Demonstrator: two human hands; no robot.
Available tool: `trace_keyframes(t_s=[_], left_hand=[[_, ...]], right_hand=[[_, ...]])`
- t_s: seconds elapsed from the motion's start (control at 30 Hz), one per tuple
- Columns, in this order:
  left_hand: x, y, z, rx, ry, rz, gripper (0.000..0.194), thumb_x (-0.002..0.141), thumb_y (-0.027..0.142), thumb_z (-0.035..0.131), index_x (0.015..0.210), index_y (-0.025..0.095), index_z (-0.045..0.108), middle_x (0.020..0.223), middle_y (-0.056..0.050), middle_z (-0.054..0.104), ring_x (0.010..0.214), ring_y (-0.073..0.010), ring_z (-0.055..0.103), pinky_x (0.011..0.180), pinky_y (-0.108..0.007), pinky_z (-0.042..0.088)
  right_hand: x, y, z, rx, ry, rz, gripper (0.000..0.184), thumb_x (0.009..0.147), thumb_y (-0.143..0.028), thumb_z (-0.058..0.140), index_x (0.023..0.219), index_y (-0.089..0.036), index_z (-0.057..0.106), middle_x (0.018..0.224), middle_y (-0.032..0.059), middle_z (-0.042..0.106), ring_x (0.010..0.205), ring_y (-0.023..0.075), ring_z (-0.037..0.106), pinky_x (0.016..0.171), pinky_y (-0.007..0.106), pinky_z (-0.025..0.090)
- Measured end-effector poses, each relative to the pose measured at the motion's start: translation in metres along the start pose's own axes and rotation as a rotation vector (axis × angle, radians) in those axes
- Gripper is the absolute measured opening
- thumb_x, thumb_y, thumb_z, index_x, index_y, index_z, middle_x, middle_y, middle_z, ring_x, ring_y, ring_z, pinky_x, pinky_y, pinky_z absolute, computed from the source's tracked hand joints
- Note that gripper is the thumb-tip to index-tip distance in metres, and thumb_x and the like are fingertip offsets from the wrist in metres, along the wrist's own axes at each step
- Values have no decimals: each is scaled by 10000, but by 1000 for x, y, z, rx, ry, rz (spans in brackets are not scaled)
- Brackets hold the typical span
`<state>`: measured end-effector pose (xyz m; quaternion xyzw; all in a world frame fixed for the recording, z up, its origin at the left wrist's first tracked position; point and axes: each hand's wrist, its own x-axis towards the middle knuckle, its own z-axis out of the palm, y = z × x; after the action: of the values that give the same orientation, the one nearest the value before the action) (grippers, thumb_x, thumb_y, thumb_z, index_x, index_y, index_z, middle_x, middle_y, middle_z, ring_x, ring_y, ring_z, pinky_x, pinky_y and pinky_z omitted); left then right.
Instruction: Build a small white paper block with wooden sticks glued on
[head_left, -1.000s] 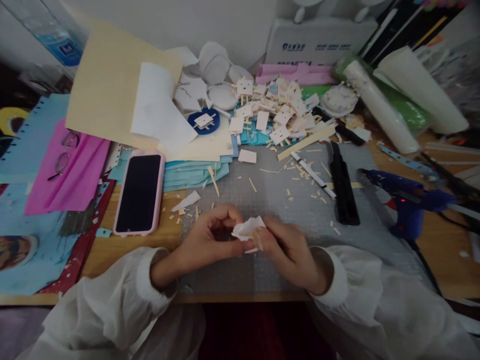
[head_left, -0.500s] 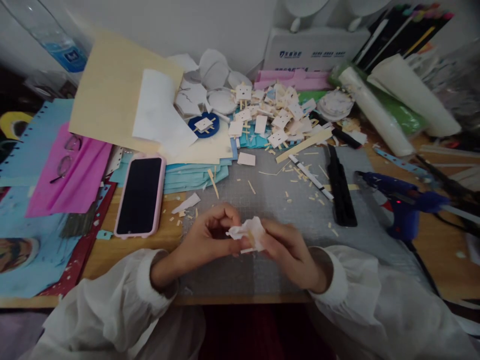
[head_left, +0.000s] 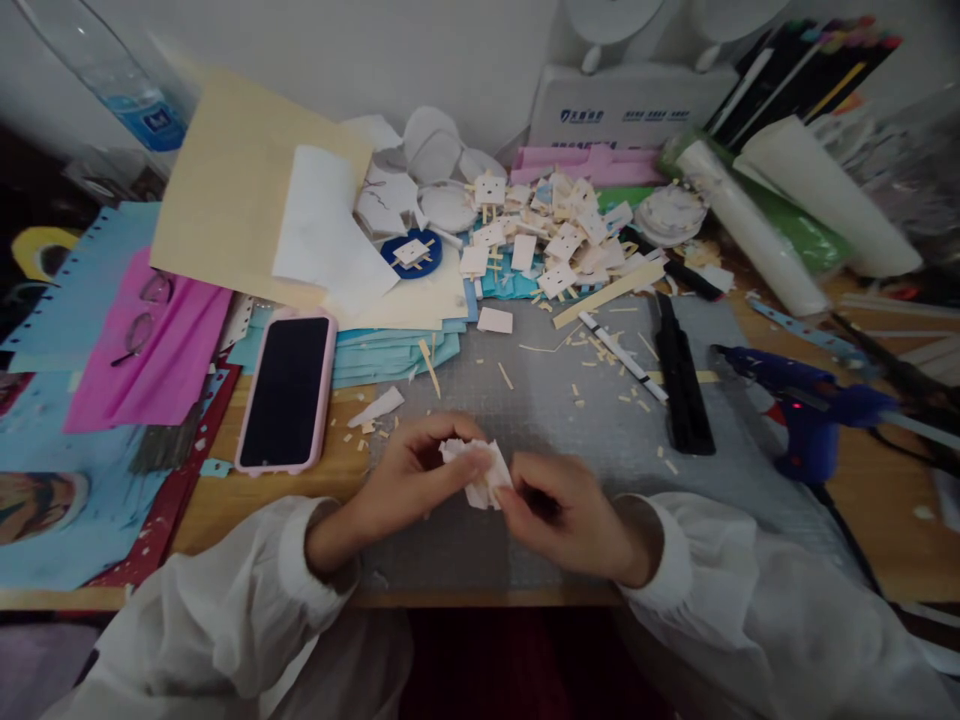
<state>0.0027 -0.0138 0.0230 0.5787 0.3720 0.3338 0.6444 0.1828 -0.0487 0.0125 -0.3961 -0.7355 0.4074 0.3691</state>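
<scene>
Between my two hands, above the grey cutting mat [head_left: 465, 560], is a small crumpled piece of white paper [head_left: 491, 488] with a yellowish patch on it. My left hand [head_left: 420, 465] pinches it from the left, thumb lying across its face. On the other side my right hand [head_left: 566, 515] grips its lower right edge between thumb and fingertips. What lies under the paper is hidden. A pile of small white paper figures [head_left: 559, 235] with dotted faces and thin yellow limbs lies beyond my hands, and one figure rests on a blue disc [head_left: 427, 262].
To the left lie a phone [head_left: 289, 390] and eyeglasses [head_left: 139, 325] on pink paper. A black utility knife [head_left: 681, 385], a white pen [head_left: 622, 357] and a blue hot glue gun [head_left: 806, 400] with its cord are on the right. Small yellow scraps dot the mat.
The white paper has turned and shifted slightly left in my hands. My left thumb now lies over it, and my right hand has moved to its lower right edge.
</scene>
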Motion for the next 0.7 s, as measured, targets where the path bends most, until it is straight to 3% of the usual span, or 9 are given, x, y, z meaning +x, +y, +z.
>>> trace_keyframes(t_s=[0.17, 0.33, 0.4, 0.53, 0.7], left_hand=[[-1, -3, -1, -39, 32, -25, 128, 836, 272, 655, 772, 163, 641, 681, 4, 593, 609, -99, 538, 558, -193, 444], [-1, -10, -3, -456, -51, -48, 346, 826, 492, 634, 965, 181, 695, 784, -30, 623, 645, -128, 569, 569, -225, 492], [-1, -10, -3, -540, -64, -44, 364, 822, 492, 642, 1005, 182, 693, 793, -34, 633, 649, -130, 585, 571, -226, 507], [1, -6, -1, -384, -3, -44, 96, 824, 247, 697, 832, 154, 676, 688, 5, 619, 569, -72, 561, 545, -166, 477], [1, -2, 0, -266, 45, -77, 190, 798, 265, 716, 713, 138, 603, 599, 35, 569, 477, -44, 495, 461, -145, 424]], right_hand=[[0, 0, -1, 10, -12, 17, 279, 853, -185, 512, 628, -203, 349, 516, -81, 333, 447, 45, 298, 431, 188, 228], [-2, -1, -4, 102, -10, 92, 271, 913, -234, 448, 665, -215, 339, 552, -65, 338, 486, 68, 313, 450, 208, 266], [-3, -1, -6, 138, -3, 110, 257, 937, -259, 418, 692, -216, 352, 578, -53, 368, 509, 78, 338, 473, 220, 294], [-3, 0, -7, 186, -10, 112, 225, 961, -277, 408, 750, -202, 424, 617, -39, 415, 538, 85, 363, 495, 231, 311], [-1, 0, -9, 367, -17, 80, 261, 983, -306, 387, 766, -190, 472, 640, -38, 423, 551, 76, 368, 505, 220, 319]])
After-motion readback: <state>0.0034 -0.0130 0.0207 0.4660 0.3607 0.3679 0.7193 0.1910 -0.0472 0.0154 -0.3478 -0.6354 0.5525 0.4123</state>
